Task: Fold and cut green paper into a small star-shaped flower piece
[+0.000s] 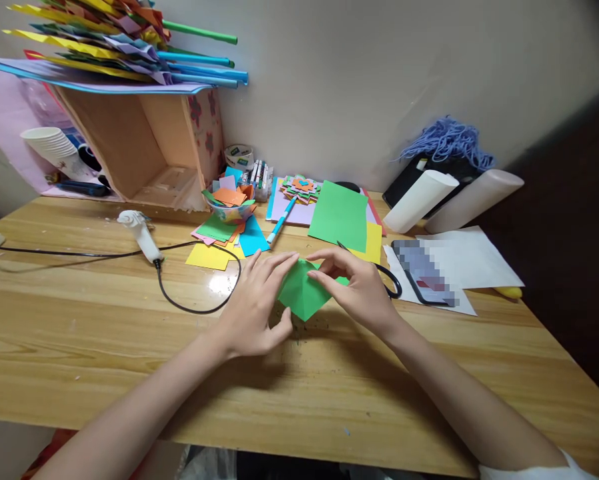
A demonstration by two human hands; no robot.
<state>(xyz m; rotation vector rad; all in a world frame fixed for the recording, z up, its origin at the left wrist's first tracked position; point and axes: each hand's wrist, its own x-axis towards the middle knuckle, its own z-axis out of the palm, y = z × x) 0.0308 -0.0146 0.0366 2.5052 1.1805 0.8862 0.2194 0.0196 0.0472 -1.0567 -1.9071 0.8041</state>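
Between my hands, a creased square of green paper (304, 293) is turned corner-down, just over the table. My left hand (256, 300) lies along its left side, fingers stretched along the upper left edge and thumb apart near the lower left edge. At the upper right, my right hand (352, 283) pinches the paper between thumb and fingers. Part of the paper's right side is hidden behind the right fingers. Black-handled scissors (393, 283) lie partly covered beyond my right hand.
Behind my hands are a green sheet (339, 217), a blue marker (282, 223) and a bowl of paper scraps (232, 207). A white glue gun (142, 237) with a looping black cord lies left. At right are a phone (422, 273) and white paper rolls (422, 200). An open box (144, 143) stands back left.
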